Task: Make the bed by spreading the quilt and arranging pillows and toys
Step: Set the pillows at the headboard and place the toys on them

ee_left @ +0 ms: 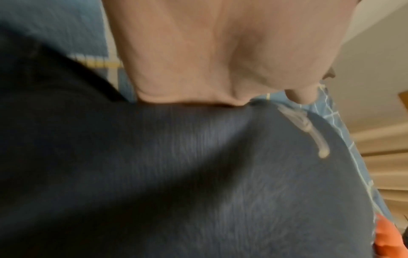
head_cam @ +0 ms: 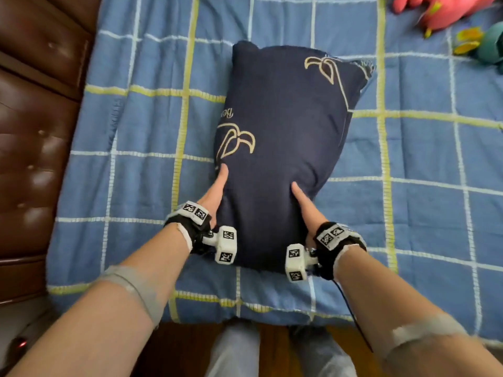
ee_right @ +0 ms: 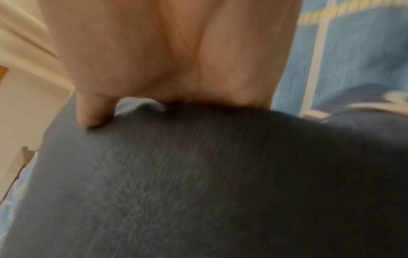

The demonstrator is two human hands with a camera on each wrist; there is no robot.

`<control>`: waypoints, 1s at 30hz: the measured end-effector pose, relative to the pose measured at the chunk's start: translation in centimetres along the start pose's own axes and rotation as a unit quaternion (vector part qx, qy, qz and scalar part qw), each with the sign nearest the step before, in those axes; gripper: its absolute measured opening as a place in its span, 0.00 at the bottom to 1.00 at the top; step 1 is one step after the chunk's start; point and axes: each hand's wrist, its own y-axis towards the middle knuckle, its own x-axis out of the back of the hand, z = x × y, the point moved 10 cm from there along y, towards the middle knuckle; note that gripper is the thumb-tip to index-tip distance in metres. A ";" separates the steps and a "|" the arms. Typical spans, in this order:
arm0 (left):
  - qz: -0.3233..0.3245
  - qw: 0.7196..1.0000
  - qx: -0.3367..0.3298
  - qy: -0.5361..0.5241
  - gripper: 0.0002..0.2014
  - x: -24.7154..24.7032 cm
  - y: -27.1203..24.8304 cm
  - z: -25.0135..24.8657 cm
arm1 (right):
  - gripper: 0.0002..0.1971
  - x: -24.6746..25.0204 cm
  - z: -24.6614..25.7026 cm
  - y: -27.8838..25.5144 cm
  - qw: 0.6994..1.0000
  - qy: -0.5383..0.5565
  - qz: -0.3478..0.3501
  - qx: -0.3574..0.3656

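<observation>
A dark navy pillow (head_cam: 285,131) with gold leaf embroidery lies lengthwise on the blue checked quilt (head_cam: 141,126). My left hand (head_cam: 215,191) grips its near left side with the thumb on top; the fingers are hidden beneath. My right hand (head_cam: 304,205) grips the near right side the same way. In the left wrist view the left hand (ee_left: 209,52) meets the pillow (ee_left: 176,174) at its edge. The right wrist view shows the right hand (ee_right: 165,52) with its thumb pressed into the pillow (ee_right: 198,174).
A brown tufted leather headboard (head_cam: 32,131) borders the bed on the left. A pink plush toy (head_cam: 446,9) and a teal toy (head_cam: 490,44) with yellow parts lie at the far right corner. The quilt's near edge hangs in front of my legs.
</observation>
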 end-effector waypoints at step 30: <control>0.100 0.981 -0.011 0.168 0.38 -12.7 10.7 -20.7 | 0.51 2.8 17.7 17.2 0.992 -0.119 -0.027 0.021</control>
